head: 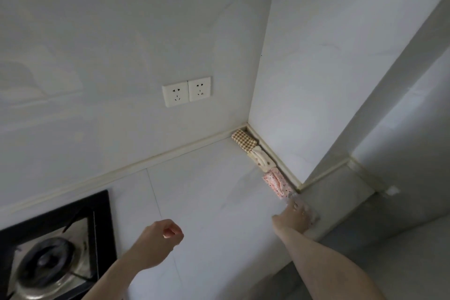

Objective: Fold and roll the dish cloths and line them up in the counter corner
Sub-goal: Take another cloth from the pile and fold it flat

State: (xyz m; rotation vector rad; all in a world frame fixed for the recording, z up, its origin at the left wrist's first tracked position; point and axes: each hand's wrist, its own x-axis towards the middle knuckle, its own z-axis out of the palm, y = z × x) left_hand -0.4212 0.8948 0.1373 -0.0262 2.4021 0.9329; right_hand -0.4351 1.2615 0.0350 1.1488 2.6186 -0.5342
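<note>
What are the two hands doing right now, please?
Left hand: fingers loosely curled, holding nothing, over the counter.
Right hand: resting on a pale rolled cloth at the row's near end; grip cannot be told.

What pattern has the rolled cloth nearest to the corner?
The rolled cloth has a brown and cream check, seen in the head view.
</note>
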